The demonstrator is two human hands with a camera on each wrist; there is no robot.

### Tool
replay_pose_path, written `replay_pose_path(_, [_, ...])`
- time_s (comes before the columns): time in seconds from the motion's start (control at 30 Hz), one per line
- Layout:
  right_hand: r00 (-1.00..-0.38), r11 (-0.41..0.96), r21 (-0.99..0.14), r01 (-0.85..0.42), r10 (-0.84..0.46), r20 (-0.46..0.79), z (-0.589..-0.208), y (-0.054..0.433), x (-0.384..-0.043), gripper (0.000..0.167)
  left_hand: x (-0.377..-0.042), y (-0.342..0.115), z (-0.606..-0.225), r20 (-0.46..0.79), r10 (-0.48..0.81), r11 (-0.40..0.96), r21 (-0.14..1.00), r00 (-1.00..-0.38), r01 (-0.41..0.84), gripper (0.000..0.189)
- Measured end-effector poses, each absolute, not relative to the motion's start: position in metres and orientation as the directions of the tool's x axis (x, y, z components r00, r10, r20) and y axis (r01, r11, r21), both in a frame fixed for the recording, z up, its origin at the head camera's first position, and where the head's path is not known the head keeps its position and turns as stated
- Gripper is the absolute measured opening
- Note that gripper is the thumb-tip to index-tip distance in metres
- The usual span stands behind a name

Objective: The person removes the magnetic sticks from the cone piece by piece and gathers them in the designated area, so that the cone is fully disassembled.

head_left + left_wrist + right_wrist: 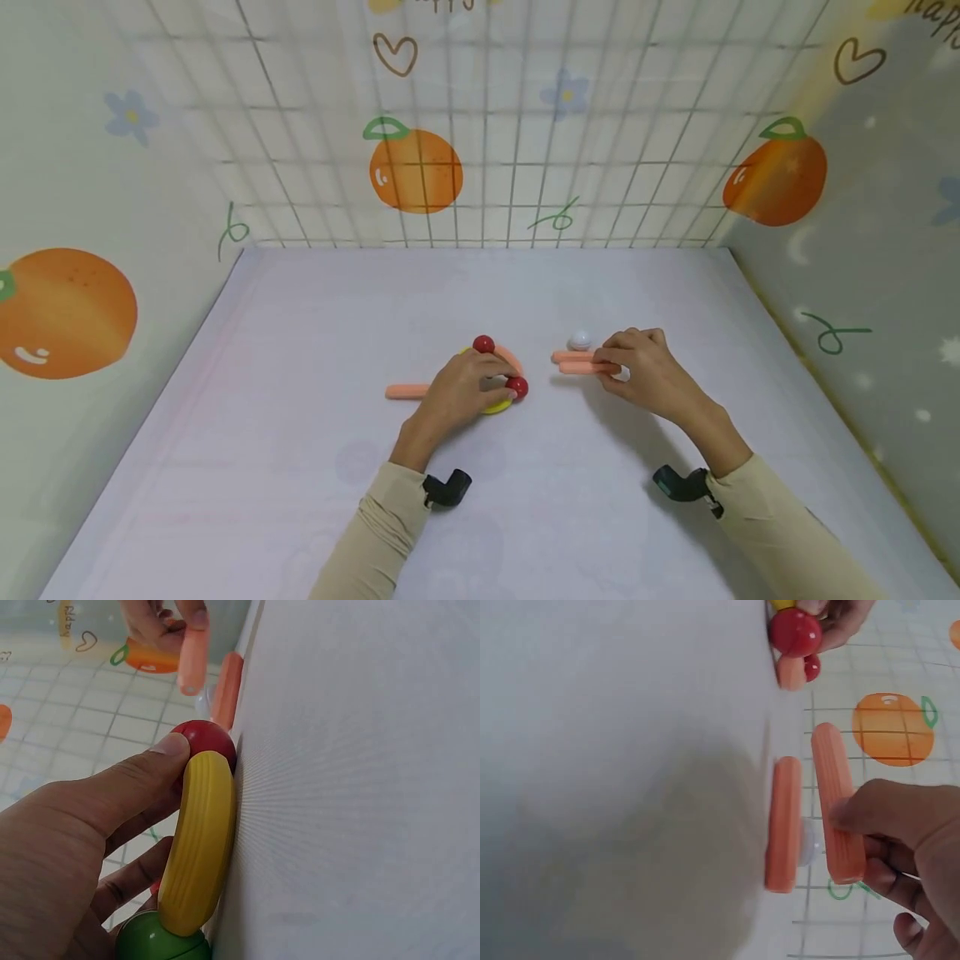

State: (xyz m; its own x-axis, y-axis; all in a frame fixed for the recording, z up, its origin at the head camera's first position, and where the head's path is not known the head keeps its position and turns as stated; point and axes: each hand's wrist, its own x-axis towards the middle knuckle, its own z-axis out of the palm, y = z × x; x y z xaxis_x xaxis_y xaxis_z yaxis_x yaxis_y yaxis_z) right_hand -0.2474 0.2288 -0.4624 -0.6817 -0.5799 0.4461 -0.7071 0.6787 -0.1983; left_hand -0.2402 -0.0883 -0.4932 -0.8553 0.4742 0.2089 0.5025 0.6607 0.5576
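My left hand (457,385) pinches a red ball (517,387) between thumb and fingers. The ball joins a curved yellow rod (199,840), whose other end meets a green ball (161,936). A second red ball (483,343) and a curved peach rod (510,359) belong to the same ring on the table. Over to the right, my right hand (645,371) holds a straight peach rod (836,802) by its side, raised off the surface. Close beside it another straight peach rod (783,825) lies on the table, in front of a white ball (580,340).
A straight peach rod (405,392) sticks out to the left from behind my left hand. The white tabletop (300,467) ends at a grid wall (510,183) behind, with printed curtains on both sides. Each wrist carries a black camera (448,488).
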Motion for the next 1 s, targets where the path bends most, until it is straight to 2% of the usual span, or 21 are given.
replay_pose_path(0.13, [-0.713, 0.708, -0.196, -0.678, -0.570, 0.409, -0.469, 0.227, -0.251, 0.023, -0.240, -0.090, -0.495, 0.211, 0.480, 0.657, 0.556, -0.851, 0.509, 0.029])
replay_pose_path(0.27, [-0.698, 0.709, -0.168, -0.685, -0.573, 0.429, -0.473, 0.226, -0.254, 0.022, -0.240, -0.090, -0.496, 0.225, 0.485, 0.652, 0.552, -0.845, 0.521, 0.029])
replay_pose_path(0.77, [-0.759, 0.771, -0.137, -0.622, -0.551, 0.347, -0.479, 0.226, -0.259, 0.024, -0.241, -0.089, -0.493, 0.227, 0.482, 0.642, 0.566, -0.846, 0.518, 0.028])
replay_pose_path(1.0, [-0.749, 0.771, -0.114, -0.626, -0.555, 0.362, -0.481, 0.224, -0.261, 0.023, -0.242, -0.088, -0.494, 0.220, 0.476, 0.657, 0.555, -0.852, 0.510, 0.030])
